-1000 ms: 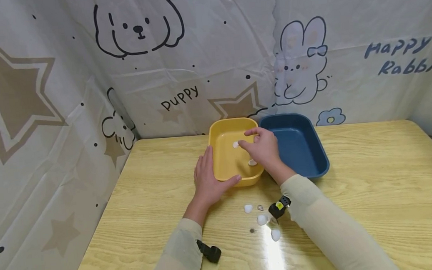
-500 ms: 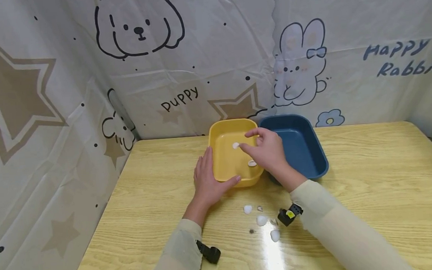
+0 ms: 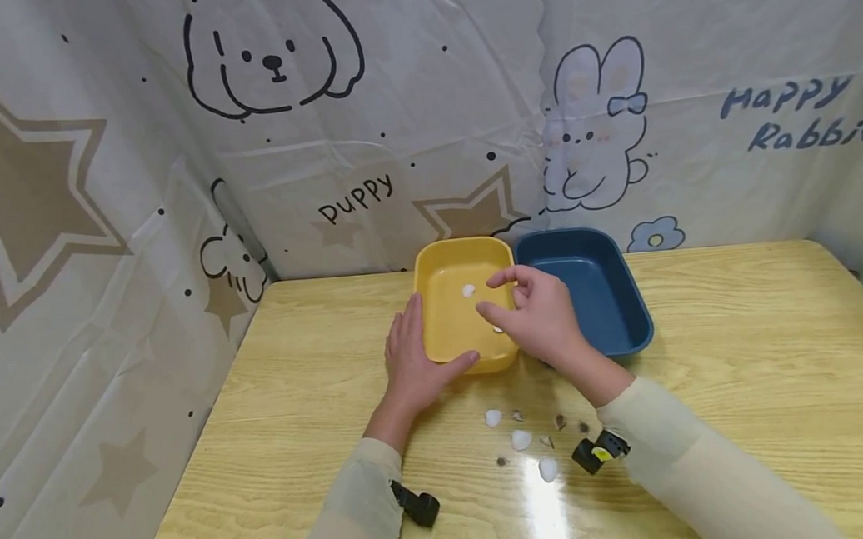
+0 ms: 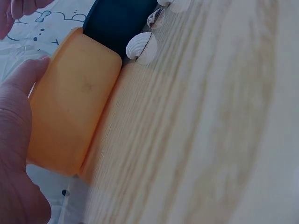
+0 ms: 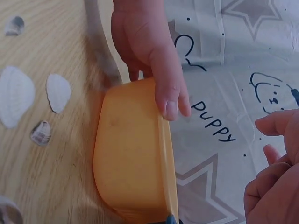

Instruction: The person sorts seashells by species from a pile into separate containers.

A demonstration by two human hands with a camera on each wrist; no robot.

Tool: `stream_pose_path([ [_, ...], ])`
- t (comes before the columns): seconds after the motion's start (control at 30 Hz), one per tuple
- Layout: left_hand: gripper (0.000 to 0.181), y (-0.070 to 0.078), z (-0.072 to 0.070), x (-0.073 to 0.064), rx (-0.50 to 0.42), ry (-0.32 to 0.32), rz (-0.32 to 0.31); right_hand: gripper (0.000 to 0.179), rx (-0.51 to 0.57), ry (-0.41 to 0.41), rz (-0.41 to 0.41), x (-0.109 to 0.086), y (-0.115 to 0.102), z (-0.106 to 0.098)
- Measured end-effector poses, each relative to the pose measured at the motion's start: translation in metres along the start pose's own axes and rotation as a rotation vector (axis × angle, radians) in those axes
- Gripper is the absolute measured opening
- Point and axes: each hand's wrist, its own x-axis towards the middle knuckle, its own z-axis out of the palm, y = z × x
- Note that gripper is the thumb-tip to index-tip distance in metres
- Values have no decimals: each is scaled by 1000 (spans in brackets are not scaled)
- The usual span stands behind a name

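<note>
My left hand point(image 3: 410, 363) rests on the near left corner of a yellow plastic tub point(image 3: 494, 364). Its fingers lie straight along the left wall, and the thumb touches the near rim. Above the tub's right side hovers my right hand point(image 3: 543, 316), thumb and index finger spread apart with nothing between them; its other fingers are bent. A small white seashell point(image 3: 469, 290) lies on the tub's floor. Nearer, a second pale shell point(image 3: 498, 329) is partly hidden by the right thumb.
Against the yellow tub's right side stands a dark blue tub point(image 3: 633, 305). Several seashells lie on the wooden table in front: white ribbed ones point(image 4: 138, 45) and small brownish ones point(image 3: 560, 421). A printed curtain point(image 3: 362, 141) hangs behind the table.
The right thumb has drawn away from the white shell, leaving it on the tub's floor. The right forearm has swung right and nearer, uncovering more shells. My left hand has stayed still.
</note>
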Motion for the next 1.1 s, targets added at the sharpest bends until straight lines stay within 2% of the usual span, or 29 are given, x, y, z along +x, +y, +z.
stream_pose_path([
  [0.4,125,1,0,1,10,15,7,24,4,-47,-27,-28,-4,-6],
  [0.63,125,0,2,1,14,28,10,25,19,-84,-9,-46,-1,-6],
  [1.1,124,0,1,0,10,35,29,22,43,-161,20,-74,19,2],
])
